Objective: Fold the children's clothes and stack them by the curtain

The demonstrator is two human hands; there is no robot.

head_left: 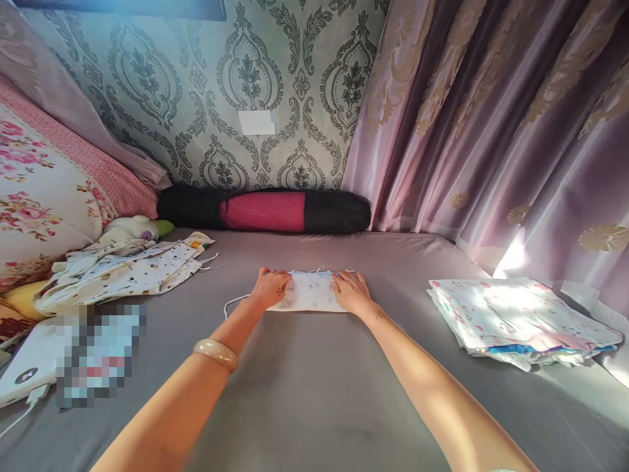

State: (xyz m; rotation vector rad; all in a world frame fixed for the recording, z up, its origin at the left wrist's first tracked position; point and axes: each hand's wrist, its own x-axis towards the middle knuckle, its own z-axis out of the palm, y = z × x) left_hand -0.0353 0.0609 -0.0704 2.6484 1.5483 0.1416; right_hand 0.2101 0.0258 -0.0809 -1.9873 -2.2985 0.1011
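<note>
While the left hand (pixel 272 288) rests on the nine o'clock end of a pale printed cloth (pixel 312 293) and the right hand (pixel 351 290) on its three o'clock end (I cannot tell whether either pinches it), that cloth lies on a grey sheet (pixel 304 393). Around it, a folded fabric stack (pixel 521 311) sits well apart near three, a black-and-pink roll (pixel 265 211) at eleven, loose printed fabric (pixel 167 265) between nine and ten.

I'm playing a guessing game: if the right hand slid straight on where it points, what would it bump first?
Past the white cloth that the right hand touches, probably the black and pink roll, though depth is hard to judge.
</note>
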